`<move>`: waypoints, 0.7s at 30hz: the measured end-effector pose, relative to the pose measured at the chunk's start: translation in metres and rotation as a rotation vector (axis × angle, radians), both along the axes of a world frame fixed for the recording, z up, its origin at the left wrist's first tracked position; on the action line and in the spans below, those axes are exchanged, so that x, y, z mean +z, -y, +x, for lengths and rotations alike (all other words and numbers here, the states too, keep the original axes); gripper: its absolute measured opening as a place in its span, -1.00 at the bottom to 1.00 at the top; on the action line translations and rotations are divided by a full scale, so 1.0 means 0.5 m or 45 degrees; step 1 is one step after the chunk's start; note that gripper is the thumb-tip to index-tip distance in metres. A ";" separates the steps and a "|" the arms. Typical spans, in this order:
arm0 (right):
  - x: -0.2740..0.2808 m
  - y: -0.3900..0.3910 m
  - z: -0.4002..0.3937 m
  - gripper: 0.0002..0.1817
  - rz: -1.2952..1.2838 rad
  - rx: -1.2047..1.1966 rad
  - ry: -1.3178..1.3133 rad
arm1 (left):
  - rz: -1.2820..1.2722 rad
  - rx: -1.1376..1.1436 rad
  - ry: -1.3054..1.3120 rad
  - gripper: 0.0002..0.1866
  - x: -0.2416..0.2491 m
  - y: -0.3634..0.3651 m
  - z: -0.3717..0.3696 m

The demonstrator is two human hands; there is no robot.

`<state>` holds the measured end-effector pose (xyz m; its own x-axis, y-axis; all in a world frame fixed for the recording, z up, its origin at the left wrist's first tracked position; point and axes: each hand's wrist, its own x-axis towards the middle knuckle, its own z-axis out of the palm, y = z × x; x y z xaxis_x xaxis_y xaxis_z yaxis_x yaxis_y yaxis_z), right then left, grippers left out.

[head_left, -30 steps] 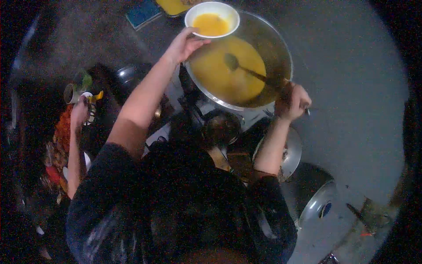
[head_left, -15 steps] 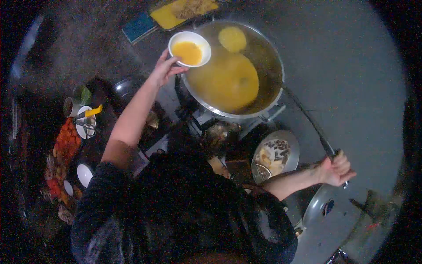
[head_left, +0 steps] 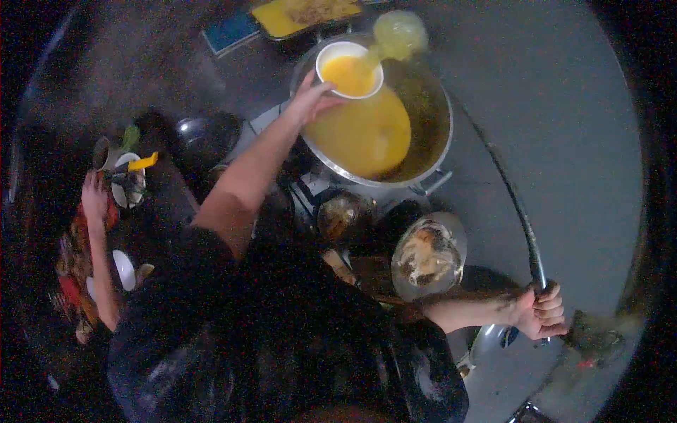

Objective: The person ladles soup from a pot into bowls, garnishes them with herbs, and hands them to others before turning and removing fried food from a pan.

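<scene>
My left hand point(head_left: 314, 102) is closed on the rim of a white bowl point(head_left: 338, 90) with yellow-orange liquid point(head_left: 345, 72) in it. The bowl is over the near-left part of a large metal pot point(head_left: 331, 168) of yellow soup point(head_left: 363, 137). With my right hand point(head_left: 541, 311) I grip the end of a long ladle handle point(head_left: 525, 229). The ladle head point(head_left: 400, 35), blurred and yellowish, is at the pot's far rim, beside the bowl. Yellow liquid appears to run from it into the bowl.
Behind the pot stand a yellow tray point(head_left: 271, 20) of food and a blue box-like thing point(head_left: 231, 33). A pan point(head_left: 455, 243) with pale residue lies nearer me. At left, another person's hand point(head_left: 93, 197) is by a white dish point(head_left: 129, 197) with a yellow-handled utensil point(head_left: 144, 161).
The ladle head has risen from the soup toward the far rim, and my right hand has lowered slightly. The bowl has moved right, over the pot. Another person's hand has appeared at left.
</scene>
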<state>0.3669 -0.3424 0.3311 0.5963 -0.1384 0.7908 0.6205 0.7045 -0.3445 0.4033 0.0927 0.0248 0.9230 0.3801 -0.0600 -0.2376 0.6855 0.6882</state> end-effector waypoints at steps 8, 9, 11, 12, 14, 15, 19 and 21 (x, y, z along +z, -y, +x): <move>-0.151 -0.267 0.045 -0.68 -0.890 -0.977 -0.024 | 0.024 -0.004 0.092 -0.39 0.101 -0.066 -0.074; -0.306 -0.224 0.171 -0.71 -0.582 -0.588 -0.165 | 0.051 -0.013 0.111 -0.40 0.123 -0.071 -0.086; -0.303 -0.354 0.134 -0.69 -0.869 -0.570 -0.252 | 0.102 0.001 0.075 -0.41 0.161 -0.080 -0.115; -0.316 -0.372 0.144 -0.66 -0.724 -0.352 -0.443 | 0.145 0.019 0.040 -0.42 0.167 -0.089 -0.126; -0.289 -0.350 0.155 -0.63 -0.499 -0.330 -0.688 | 0.142 -0.022 0.001 -0.43 0.157 -0.112 -0.148; -0.271 -0.331 0.160 -0.59 -0.273 -0.297 -0.922 | 0.165 0.003 -0.056 -0.43 0.157 -0.116 -0.163; -0.244 -0.192 0.157 -0.50 -0.093 -0.283 -0.793 | 0.213 0.069 -0.143 -0.41 0.121 -0.130 -0.186; -0.209 -0.139 0.135 -0.47 -0.092 -0.274 -0.690 | 0.175 0.074 -0.269 -0.37 0.111 -0.117 -0.196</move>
